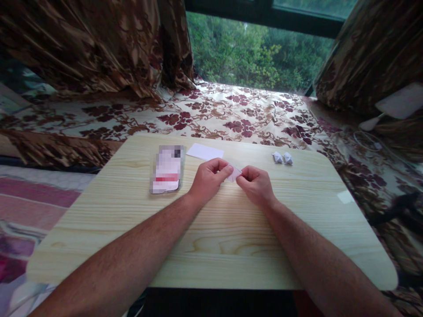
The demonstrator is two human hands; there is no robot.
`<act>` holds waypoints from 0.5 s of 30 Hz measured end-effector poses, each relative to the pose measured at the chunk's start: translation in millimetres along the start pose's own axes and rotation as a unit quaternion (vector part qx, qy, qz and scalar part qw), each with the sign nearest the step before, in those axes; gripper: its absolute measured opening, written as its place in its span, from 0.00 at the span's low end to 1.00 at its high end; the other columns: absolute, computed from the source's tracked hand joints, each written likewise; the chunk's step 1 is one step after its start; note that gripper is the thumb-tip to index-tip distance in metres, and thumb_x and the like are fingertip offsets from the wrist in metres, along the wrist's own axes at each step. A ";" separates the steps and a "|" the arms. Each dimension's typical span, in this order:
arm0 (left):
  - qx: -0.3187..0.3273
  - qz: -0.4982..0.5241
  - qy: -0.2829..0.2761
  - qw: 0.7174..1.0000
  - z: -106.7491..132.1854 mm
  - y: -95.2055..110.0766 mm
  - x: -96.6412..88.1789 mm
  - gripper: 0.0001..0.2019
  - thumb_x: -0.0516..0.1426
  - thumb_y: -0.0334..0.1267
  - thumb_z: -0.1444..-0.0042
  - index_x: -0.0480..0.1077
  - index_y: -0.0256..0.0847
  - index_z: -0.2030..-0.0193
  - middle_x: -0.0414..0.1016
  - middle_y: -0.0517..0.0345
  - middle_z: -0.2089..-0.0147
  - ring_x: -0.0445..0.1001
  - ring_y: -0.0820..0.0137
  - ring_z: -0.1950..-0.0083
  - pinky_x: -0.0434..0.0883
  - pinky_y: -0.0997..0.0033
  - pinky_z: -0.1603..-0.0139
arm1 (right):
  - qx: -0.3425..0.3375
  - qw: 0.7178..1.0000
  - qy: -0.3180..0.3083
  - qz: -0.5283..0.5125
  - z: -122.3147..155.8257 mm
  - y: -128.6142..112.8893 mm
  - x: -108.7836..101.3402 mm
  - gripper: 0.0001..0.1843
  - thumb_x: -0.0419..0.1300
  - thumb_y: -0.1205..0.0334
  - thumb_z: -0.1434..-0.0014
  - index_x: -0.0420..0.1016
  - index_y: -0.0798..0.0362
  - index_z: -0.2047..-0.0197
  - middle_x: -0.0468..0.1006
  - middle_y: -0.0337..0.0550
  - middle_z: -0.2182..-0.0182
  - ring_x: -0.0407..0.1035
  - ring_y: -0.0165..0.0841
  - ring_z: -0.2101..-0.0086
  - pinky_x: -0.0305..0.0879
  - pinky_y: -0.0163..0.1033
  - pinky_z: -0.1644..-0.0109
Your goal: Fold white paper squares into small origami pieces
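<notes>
Between my two hands is a small piece of folded white paper [234,173], with crease lines showing on its face. My left hand [212,176] is closed, its thumb and fingers pinching the paper's left side. On the other side, my right hand [256,182] pinches the paper's right corner between thumb and forefinger. Part of the paper is hidden behind the fingers. Just beyond my left hand lies a flat stack of white paper [205,152]. Two small folded paper shapes [283,158] sit side by side past my right hand.
A blurred-out phone [167,169] lies on the wooden table [224,246] left of my hands. A white patch [345,197] is near the table's right edge. Beyond the table is a ledge with floral cloth [231,114]; a white lamp [400,102] stands at the right.
</notes>
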State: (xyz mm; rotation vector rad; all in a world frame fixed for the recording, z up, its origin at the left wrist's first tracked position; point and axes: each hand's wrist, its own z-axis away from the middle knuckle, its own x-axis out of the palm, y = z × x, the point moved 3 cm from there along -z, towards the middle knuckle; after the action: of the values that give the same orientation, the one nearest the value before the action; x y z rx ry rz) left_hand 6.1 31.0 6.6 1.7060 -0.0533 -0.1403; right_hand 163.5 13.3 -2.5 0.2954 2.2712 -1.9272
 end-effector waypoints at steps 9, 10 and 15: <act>-0.042 0.030 -0.011 0.999 -2.5 -5.3 -2.7 0.12 0.62 0.45 0.47 0.74 0.37 0.70 0.70 0.61 0.77 0.64 0.75 0.75 0.60 0.73 0.73 | -0.016 0.993 0.013 -0.115 -1.7 -8.2 -3.2 0.05 0.64 0.64 0.48 0.76 0.55 0.67 0.74 0.36 0.77 0.65 0.27 0.77 0.60 0.34 0.74; -0.046 0.032 -0.013 0.998 -2.5 -6.0 -2.6 0.12 0.62 0.45 0.48 0.74 0.37 0.71 0.70 0.61 0.77 0.64 0.75 0.75 0.60 0.73 0.73 | -0.017 0.992 0.011 -0.122 -1.8 -7.8 -2.8 0.06 0.64 0.64 0.48 0.76 0.54 0.66 0.74 0.36 0.77 0.66 0.27 0.77 0.62 0.34 0.74; -0.061 0.047 -0.027 0.997 -1.6 -7.3 -1.1 0.11 0.63 0.44 0.49 0.73 0.37 0.72 0.72 0.61 0.76 0.66 0.74 0.75 0.61 0.73 0.72 | -0.040 0.989 -0.020 -0.144 -2.2 -4.5 -0.7 0.07 0.65 0.64 0.49 0.77 0.52 0.64 0.77 0.37 0.73 0.70 0.28 0.74 0.64 0.34 0.73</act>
State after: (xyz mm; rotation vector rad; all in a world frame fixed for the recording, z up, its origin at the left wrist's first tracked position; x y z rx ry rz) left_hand 4.9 33.7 -0.4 1.5750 -0.1608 -0.1169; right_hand 163.2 14.7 2.4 -0.0865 2.4719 -1.9380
